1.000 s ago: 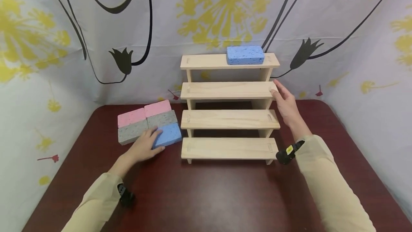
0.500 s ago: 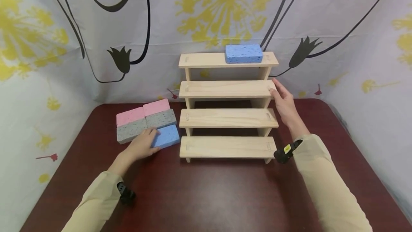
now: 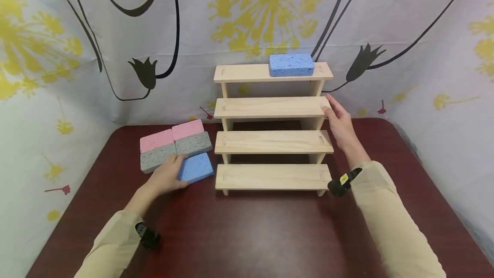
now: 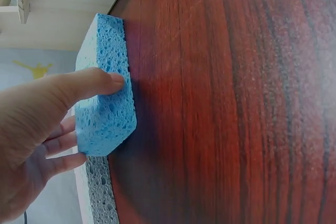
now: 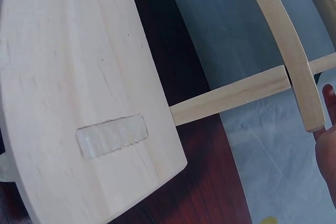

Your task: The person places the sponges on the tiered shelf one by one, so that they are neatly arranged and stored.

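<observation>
Overall, one flower-printed cloth borders one dark red table. One four-shelf wooden rack stands on it; the right hand grips the right end of its second-highest shelf. The left hand pinches one blue sponge just beside two grey sponges. Two pink sponges lie behind these. A second blue sponge rests on the top shelf.

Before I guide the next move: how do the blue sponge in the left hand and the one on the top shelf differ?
The held sponge is gripped by the left hand; the shelf sponge has no hand on it.
The held sponge is left of the rack; the shelf sponge rests on the top shelf.
The held sponge is angled to the rack; the shelf sponge lies nearly along its shelf.
Both are blue, porous blocks.
</observation>
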`<state>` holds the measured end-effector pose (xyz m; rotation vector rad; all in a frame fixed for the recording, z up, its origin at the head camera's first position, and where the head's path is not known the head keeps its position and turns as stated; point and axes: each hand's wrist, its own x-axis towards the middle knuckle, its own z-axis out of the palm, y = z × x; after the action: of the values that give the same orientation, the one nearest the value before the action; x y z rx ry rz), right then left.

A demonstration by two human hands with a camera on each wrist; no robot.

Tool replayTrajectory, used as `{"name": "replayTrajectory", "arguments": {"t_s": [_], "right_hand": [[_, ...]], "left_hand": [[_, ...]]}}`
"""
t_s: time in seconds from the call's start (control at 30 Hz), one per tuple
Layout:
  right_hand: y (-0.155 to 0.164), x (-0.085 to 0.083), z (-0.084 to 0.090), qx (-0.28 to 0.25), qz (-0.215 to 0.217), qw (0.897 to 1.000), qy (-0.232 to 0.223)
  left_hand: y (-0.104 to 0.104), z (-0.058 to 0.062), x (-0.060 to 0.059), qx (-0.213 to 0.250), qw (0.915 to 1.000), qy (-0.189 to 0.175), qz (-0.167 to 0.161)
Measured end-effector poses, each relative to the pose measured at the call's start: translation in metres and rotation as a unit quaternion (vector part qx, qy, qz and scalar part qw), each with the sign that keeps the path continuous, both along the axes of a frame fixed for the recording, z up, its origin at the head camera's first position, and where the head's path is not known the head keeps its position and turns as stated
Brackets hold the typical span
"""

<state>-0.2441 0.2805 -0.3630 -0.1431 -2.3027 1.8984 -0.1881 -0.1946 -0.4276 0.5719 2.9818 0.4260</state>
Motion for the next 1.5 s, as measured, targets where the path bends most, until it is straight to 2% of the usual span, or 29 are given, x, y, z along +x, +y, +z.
{"name": "replayTrajectory", "arguments": {"t_s": [0.13,0.23,0.37,0.5,0.67,0.83,1.0,1.23,1.5], "right_hand": [[-0.003,-0.001,-0.001,-0.014,-0.001,1.0,-0.002],[-0.003,-0.001,-0.002,-0.024,-0.001,1.0,-0.003],[-0.002,0.0,-0.001,-0.013,0.0,1.0,-0.004],[0.0,0.0,0.0,-0.011,-0.001,1.0,-0.005],[0.001,0.0,0.001,-0.004,-0.004,1.0,-0.004],[0.001,0.002,0.0,0.004,0.004,1.0,-0.004],[0.0,0.002,-0.001,0.009,0.005,1.0,-0.004],[0.0,0.003,-0.001,0.009,0.001,1.0,-0.002],[0.0,0.002,-0.002,0.005,-0.006,1.0,-0.003]], "left_hand": [[-0.01,0.003,0.003,0.005,0.9997,0.013,0.02],[-0.019,0.009,0.001,0.018,0.9987,0.031,0.035],[-0.023,0.025,-0.004,0.046,0.9948,0.073,0.054],[-0.017,0.044,-0.013,0.092,0.9856,0.127,0.064],[-0.002,0.069,-0.026,0.149,0.9706,0.18,0.057],[0.019,0.092,-0.036,0.196,0.9603,0.192,0.048],[0.045,0.116,-0.045,0.206,0.9584,0.196,0.023],[0.081,0.151,-0.065,0.208,0.9538,0.215,-0.031],[0.111,0.178,-0.088,0.184,0.9605,0.204,-0.045]]}}
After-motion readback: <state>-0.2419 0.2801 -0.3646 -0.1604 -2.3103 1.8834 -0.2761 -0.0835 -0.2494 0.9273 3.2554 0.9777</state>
